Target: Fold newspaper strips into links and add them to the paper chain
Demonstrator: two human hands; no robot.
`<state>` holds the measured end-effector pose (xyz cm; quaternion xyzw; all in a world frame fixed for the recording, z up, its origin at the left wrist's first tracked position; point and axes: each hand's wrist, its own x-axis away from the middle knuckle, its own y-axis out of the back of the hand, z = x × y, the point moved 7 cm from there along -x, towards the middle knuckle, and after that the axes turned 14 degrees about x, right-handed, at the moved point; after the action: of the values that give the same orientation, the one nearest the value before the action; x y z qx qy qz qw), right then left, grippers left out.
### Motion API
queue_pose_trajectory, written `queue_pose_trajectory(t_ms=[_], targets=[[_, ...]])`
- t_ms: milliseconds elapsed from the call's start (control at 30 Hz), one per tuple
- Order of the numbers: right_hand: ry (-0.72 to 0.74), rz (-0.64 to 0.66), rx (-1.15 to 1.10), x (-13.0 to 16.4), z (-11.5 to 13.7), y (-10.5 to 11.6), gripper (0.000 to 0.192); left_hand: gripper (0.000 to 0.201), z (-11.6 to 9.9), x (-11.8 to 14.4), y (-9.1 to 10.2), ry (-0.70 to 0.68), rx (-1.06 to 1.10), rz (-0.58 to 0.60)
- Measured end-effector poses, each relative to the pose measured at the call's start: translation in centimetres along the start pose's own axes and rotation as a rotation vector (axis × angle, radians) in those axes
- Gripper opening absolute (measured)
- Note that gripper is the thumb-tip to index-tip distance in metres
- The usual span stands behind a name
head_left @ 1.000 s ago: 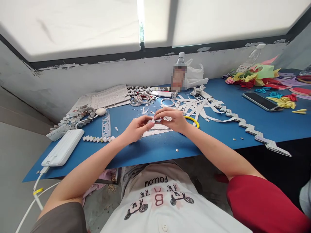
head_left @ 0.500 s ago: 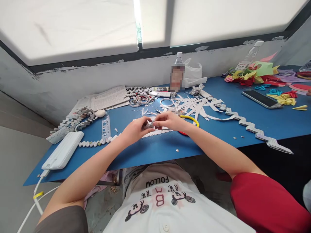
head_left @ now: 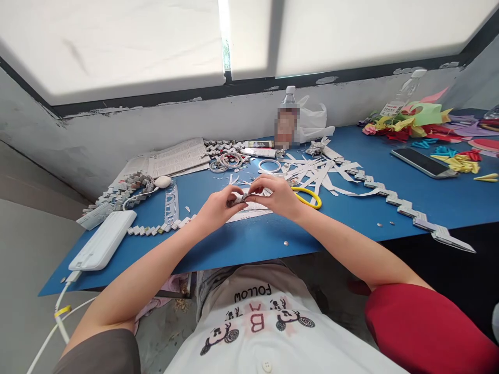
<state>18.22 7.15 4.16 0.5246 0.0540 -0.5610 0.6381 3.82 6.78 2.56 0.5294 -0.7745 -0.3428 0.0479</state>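
Observation:
My left hand (head_left: 218,209) pinches a small folded newspaper piece (head_left: 237,199) between thumb and fingers above the middle of the table's near half. The fingertips of my right hand (head_left: 276,195) close on the piece's right end, so both hands hold it. Much of the piece is hidden by the fingers. A zigzag chain of folded paper (head_left: 150,230) lies left of my left wrist and passes out of sight behind it. Under the hands rests a flat printed sheet (head_left: 249,214). Yellow-handled scissors (head_left: 312,197) lie beside my right wrist, partly covered by it.
Loose paper strips (head_left: 322,174) spread behind my right hand, with tape rolls (head_left: 231,160) farther back. A power bank (head_left: 103,241) and a ruler (head_left: 171,202) are at left. Another folded chain (head_left: 407,209), a phone (head_left: 423,162) and a bottle (head_left: 286,124) also occupy the table.
My right hand has turned slightly, its fingers now more stretched out over the folded piece. Both hands stay together in nearly the same place. The whole view has shifted slightly.

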Motion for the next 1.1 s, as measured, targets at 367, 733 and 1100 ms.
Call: queue_pose_trajectory(t_ms=[367,733,1100], targets=[[0.141,0.043,0.045,0.3,-0.1,-0.6,0.022,0.023,-0.1,0.2,-0.4,-0.062,-0.231,0.027],[0.173,0.132,0.160,0.5,-0.4,-1.4,0.023,0.022,0.3,0.2,-1.1,-0.099,-0.335,0.075],[-0.265,0.111,-0.156,-0.2,-2.2,-0.9,0.037,0.025,-0.1,-0.1,0.9,-0.021,-0.078,-0.072]])
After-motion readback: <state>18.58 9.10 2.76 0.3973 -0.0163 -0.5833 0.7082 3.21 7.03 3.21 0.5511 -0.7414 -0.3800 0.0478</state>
